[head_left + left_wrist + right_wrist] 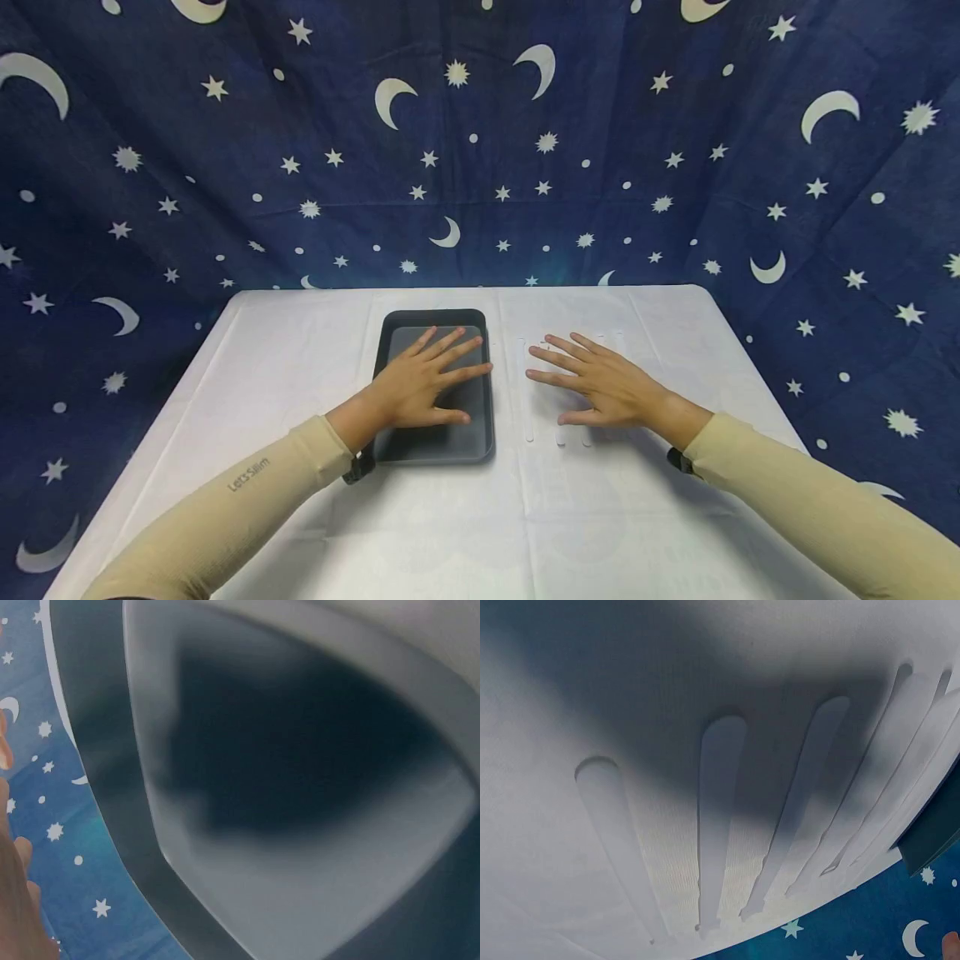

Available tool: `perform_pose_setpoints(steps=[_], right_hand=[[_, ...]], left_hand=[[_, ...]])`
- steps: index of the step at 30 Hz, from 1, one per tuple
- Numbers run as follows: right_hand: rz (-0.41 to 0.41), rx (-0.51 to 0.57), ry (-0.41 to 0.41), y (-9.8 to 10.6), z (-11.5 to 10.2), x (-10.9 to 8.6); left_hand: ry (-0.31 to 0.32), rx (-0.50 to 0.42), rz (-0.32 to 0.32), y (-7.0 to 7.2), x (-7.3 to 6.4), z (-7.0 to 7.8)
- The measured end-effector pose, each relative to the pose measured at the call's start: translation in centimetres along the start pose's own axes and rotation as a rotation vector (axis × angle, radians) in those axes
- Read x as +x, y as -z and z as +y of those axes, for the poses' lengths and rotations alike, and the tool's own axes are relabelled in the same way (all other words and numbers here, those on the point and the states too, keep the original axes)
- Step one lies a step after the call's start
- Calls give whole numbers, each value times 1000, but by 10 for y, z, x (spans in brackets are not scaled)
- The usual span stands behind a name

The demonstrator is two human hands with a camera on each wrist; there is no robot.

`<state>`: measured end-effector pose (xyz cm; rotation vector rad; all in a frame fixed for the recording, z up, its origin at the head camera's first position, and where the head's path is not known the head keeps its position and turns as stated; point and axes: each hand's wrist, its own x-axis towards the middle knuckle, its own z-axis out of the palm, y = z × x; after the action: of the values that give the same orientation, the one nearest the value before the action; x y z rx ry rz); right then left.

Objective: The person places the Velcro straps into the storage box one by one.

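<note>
White utensils (721, 780) lie right of the gray tray (478, 423); we judge them light, stiff, slippery, best pinched mid-handle. Our left hand (415, 387), spread wide, hovers over the tray; our right hand (609, 387), equally wide, over them.

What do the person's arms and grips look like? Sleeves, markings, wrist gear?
Left sleeve and right sleeve: plain beige, close-fitting, ending at the wrist. Dark lettering on the left, starting "Let's". Left grip and right grip: five-fingered, ungloved. Small dark left wrist device and right wrist device; no cables visible.
</note>
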<state>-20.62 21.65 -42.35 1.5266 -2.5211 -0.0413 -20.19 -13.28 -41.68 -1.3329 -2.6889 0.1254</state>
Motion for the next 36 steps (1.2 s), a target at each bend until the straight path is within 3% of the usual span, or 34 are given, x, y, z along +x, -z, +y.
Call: perform_pose_setpoints(steps=[5, 12, 18, 28, 36], right_hand=[[-1, 4, -4, 0, -1, -1], [16, 32, -71, 1, -1, -9], [26, 70, -196, 4, 1, -20], [88, 259, -519, 9, 1, -55], [132, 285, -655, 13, 4, -80]], left_hand=[[2, -2, -3, 1, 0, 1], [54, -82, 51, 8, -4, -6], [174, -121, 51, 14, -21, -19], [361, -214, 160, 17, -61, -32], [531, -277, 200, 11, -87, -36]])
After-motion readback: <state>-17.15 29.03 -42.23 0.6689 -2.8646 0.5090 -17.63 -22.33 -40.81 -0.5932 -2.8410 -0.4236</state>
